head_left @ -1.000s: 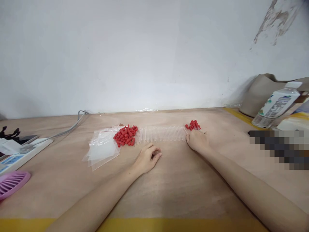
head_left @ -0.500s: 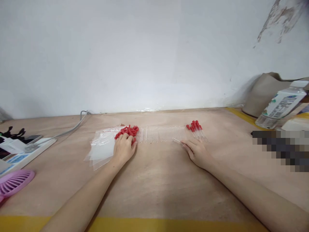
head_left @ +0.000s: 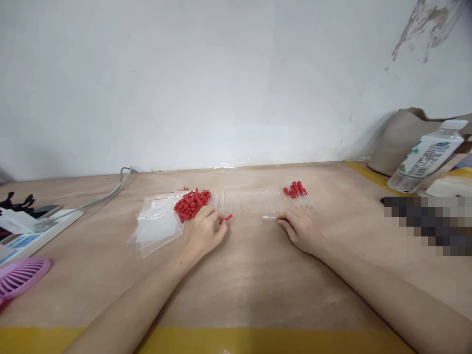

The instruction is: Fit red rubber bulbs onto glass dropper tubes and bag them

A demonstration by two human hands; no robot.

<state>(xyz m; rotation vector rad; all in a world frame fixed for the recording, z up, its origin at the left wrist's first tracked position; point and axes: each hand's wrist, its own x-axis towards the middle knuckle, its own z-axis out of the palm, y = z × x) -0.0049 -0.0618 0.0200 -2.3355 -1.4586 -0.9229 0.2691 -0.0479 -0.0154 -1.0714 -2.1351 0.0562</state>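
Note:
Between the fingertips of my left hand (head_left: pixel 206 228) is a red rubber bulb (head_left: pixel 229 217), pointing to the right. My right hand (head_left: pixel 300 230) pinches a clear glass dropper tube (head_left: pixel 269 218), whose free end points left toward the bulb. A gap separates the two pieces. Just behind my left hand lies a pile of red rubber bulbs (head_left: pixel 190 204). Clear dropper tubes (head_left: pixel 261 202) lie side by side in a row between the hands, a little farther back. Behind my right hand are several droppers with red bulbs fitted (head_left: pixel 297 189).
Clear plastic bags (head_left: pixel 155 228) lie left of the bulb pile. Farther left are a power strip (head_left: pixel 40 231) with a grey cable and a pink fan (head_left: pixel 25 278). A bottle (head_left: pixel 427 155) and a beige container (head_left: pixel 393 140) stand at the right, before the wall.
My left hand has moved right and toward me, away from the pile, with a red bulb now in its fingers. My right hand stays nearly in place, still pinching the tube.

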